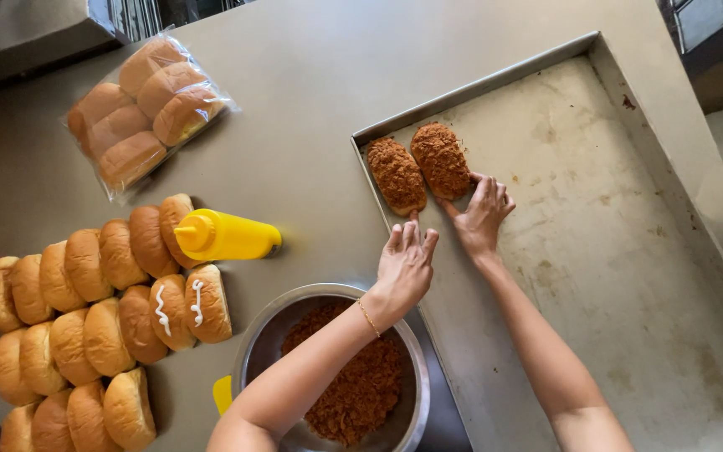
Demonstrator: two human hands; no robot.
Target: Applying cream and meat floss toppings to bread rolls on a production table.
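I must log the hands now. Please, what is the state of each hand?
Left hand: open, fingers extended, holding nothing, fingertips at the near end of the left coated bun.
Right hand: open, holding nothing, fingers against the right coated bun.

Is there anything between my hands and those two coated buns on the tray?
Nothing visible. The right hand already touches the right coated bun, and the left hand sits just below the left coated bun at the tray corner, fingertips almost on it.
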